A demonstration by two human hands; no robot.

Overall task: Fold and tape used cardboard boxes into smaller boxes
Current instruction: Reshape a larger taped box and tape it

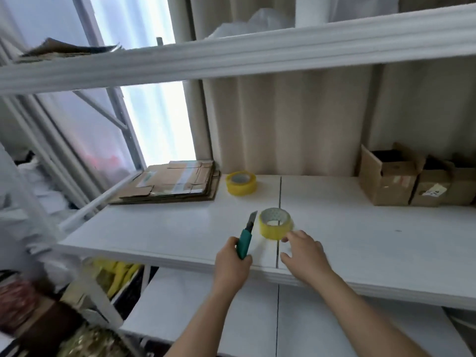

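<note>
My left hand [231, 264] grips a teal utility knife [246, 238] with its blade out, pointing up and away over the white shelf [154, 228]. A yellow tape roll [275, 224] stands on the shelf just right of the blade. My right hand [304, 253] hovers beside that roll with relaxed fingers, fingertips at its near right edge. A second yellow tape roll [241, 183] lies farther back. A stack of flattened cardboard boxes [172, 182] lies at the shelf's back left.
Small open cardboard boxes [389, 176] stand in a row at the back right. An upper shelf beam [231, 57] crosses overhead. A lower shelf [206, 313] sits below, with cluttered bags and yellow items at the lower left. A curtain hangs behind.
</note>
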